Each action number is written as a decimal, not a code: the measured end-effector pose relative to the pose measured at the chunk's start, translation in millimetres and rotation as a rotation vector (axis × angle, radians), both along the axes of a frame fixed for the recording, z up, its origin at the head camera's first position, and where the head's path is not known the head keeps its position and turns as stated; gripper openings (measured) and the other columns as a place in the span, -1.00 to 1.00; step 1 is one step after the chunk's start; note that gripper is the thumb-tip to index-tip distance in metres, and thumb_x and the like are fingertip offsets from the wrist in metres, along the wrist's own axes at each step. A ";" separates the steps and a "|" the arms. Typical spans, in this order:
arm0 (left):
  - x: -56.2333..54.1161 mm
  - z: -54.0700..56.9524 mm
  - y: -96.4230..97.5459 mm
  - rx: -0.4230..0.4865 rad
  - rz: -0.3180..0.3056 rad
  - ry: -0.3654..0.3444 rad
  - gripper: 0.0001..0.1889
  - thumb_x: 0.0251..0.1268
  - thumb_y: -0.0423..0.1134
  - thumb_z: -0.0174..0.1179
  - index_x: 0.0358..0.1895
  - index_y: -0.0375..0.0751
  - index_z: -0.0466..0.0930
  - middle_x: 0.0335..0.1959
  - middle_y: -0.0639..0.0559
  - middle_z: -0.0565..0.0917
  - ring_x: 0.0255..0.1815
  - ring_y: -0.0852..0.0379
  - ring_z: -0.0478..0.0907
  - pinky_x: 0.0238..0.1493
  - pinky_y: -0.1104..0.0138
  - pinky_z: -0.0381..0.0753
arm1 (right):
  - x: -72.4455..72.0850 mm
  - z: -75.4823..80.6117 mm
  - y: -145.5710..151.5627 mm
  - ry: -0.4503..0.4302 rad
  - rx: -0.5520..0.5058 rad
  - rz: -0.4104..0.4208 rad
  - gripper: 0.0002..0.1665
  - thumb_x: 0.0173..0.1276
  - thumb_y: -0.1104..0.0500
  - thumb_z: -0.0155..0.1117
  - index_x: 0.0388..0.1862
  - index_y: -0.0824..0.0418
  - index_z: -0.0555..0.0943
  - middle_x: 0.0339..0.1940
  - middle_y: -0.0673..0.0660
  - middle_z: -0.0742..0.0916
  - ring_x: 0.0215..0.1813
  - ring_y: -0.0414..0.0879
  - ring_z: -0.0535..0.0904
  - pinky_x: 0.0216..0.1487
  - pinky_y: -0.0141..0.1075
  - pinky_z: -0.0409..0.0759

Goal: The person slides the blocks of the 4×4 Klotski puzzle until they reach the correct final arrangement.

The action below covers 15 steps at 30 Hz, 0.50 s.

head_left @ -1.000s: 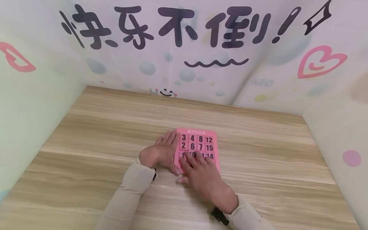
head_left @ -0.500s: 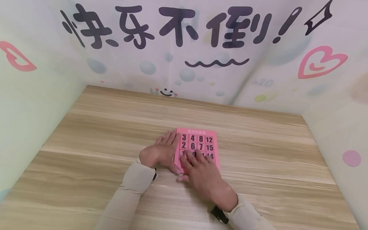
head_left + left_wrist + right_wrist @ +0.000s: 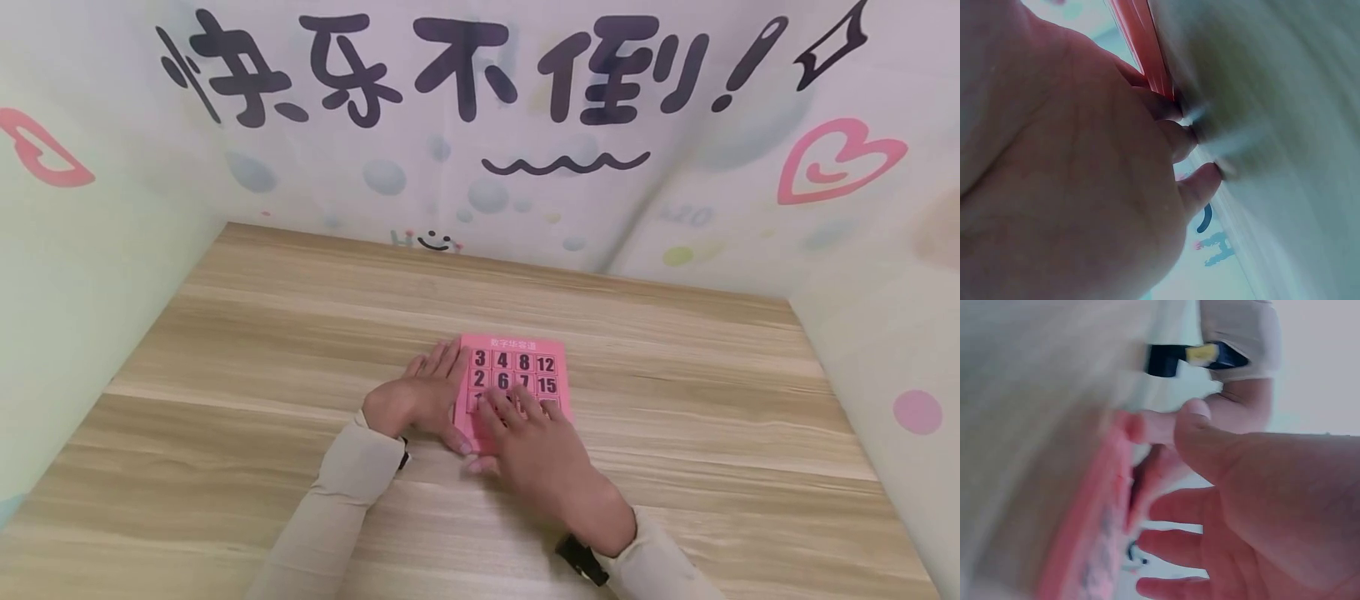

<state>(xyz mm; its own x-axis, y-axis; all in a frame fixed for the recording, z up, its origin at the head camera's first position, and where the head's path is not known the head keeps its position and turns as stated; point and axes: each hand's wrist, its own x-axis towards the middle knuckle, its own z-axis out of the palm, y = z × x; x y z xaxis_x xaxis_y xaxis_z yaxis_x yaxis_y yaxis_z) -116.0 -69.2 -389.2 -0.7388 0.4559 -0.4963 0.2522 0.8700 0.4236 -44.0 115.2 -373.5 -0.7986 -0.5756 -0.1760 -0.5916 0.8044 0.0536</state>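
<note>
A pink sliding number puzzle (image 3: 480, 340) lies flat on the wooden table, its rows of black-numbered tiles partly covered. Its top row reads 3, 4, 8, 12; the row below reads 2, 6, 7, 15. My left hand (image 3: 423, 400) braces the puzzle's left side, fingers extended along the edge and thumb at the near left corner. In the left wrist view, fingertips (image 3: 1200, 184) meet the table beside the pink edge. My right hand (image 3: 543, 462) spreads over the lower rows, hiding most of them. Its fingers (image 3: 1169, 544) are apart, close over the tiles in the right wrist view.
The wood-grain table (image 3: 247, 333) surrounds the puzzle. A printed cloth backdrop (image 3: 322, 167) with large black characters stands behind it, with pale side walls (image 3: 900, 333) left and right. Both wrists wear black straps (image 3: 581, 560) over light sleeves (image 3: 330, 508).
My right hand has shifted slightly right, and its fingertips now cover more of the third row. The left hand and the puzzle stay in place.
</note>
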 end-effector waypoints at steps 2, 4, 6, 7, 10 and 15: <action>-0.1 0.9 0.5 -0.003 0.002 -0.003 0.47 -0.17 0.21 0.54 0.59 -0.27 -0.43 0.63 -0.15 -0.44 0.63 -0.10 -0.50 0.61 0.02 -0.36 | 1.7 7.2 3.1 -0.003 -0.007 -0.004 -0.18 0.43 -0.39 -0.06 0.49 0.06 0.39 0.51 0.07 0.42 0.53 0.20 0.26 0.47 0.13 0.29; -0.2 1.7 0.9 -0.003 0.006 -0.008 0.47 -0.16 0.21 0.54 0.59 -0.26 -0.43 0.63 -0.14 -0.45 0.63 -0.09 -0.51 0.61 0.03 -0.37 | 3.5 12.9 6.6 -0.002 0.001 0.005 -0.22 0.44 -0.37 -0.03 0.45 0.06 0.43 0.48 0.07 0.46 0.52 0.22 0.28 0.44 0.14 0.32; -0.3 1.5 1.3 -0.002 0.005 -0.009 0.47 -0.16 0.21 0.54 0.59 -0.25 -0.44 0.62 -0.14 -0.46 0.63 -0.09 -0.52 0.61 0.04 -0.38 | 5.5 16.5 10.2 0.007 0.003 0.016 -0.25 0.44 -0.34 0.00 0.42 0.07 0.47 0.45 0.07 0.50 0.50 0.23 0.31 0.41 0.15 0.37; -0.2 1.6 1.6 -0.001 0.007 -0.011 0.47 -0.16 0.21 0.54 0.59 -0.25 -0.44 0.62 -0.14 -0.46 0.63 -0.09 -0.52 0.61 0.04 -0.38 | 6.4 17.1 12.0 0.011 0.003 0.021 -0.26 0.43 -0.34 0.02 0.41 0.06 0.48 0.44 0.07 0.51 0.49 0.23 0.32 0.39 0.16 0.39; 0.3 1.2 1.9 -0.001 0.005 -0.014 0.47 -0.15 0.21 0.54 0.59 -0.25 -0.45 0.62 -0.14 -0.47 0.63 -0.09 -0.53 0.61 0.04 -0.38 | 8.5 15.2 16.4 0.023 -0.003 0.035 -0.27 0.41 -0.34 0.04 0.38 0.03 0.51 0.42 0.07 0.54 0.47 0.23 0.35 0.37 0.16 0.41; 0.8 1.8 0.3 0.012 0.012 -0.017 0.48 -0.16 0.18 0.55 0.59 -0.25 -0.46 0.62 -0.14 -0.48 0.62 -0.09 -0.53 0.61 0.04 -0.39 | 10.1 6.7 18.2 0.020 -0.003 0.037 -0.26 0.37 -0.38 0.04 0.36 -0.01 0.53 0.40 0.07 0.56 0.46 0.22 0.37 0.36 0.16 0.41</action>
<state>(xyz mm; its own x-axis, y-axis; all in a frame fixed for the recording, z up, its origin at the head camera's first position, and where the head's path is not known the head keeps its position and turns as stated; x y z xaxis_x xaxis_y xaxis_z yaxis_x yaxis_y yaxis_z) -115.2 -68.9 -387.4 -0.7360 0.4526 -0.5034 0.2343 0.8680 0.4378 -33.9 133.3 -366.8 -0.7801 -0.6053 -0.1583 -0.6198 0.7822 0.0635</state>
